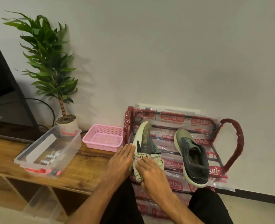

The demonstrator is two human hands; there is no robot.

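A grey-green sneaker lies on its side on top of a plastic-wrapped red shoe rack. My left hand rests flat against the shoe's sole side, fingers straight. My right hand holds a pale patterned cloth against the shoe's heel end, fingers over the cloth and thumb under it. The cloth hides that end of the shoe. A second matching sneaker sits upright to the right on the same rack.
Left of the rack runs a low wooden bench. It holds a pink mesh basket, a clear plastic box with small items and a potted plant. A dark screen stands far left. My dark-trousered legs fill the bottom.
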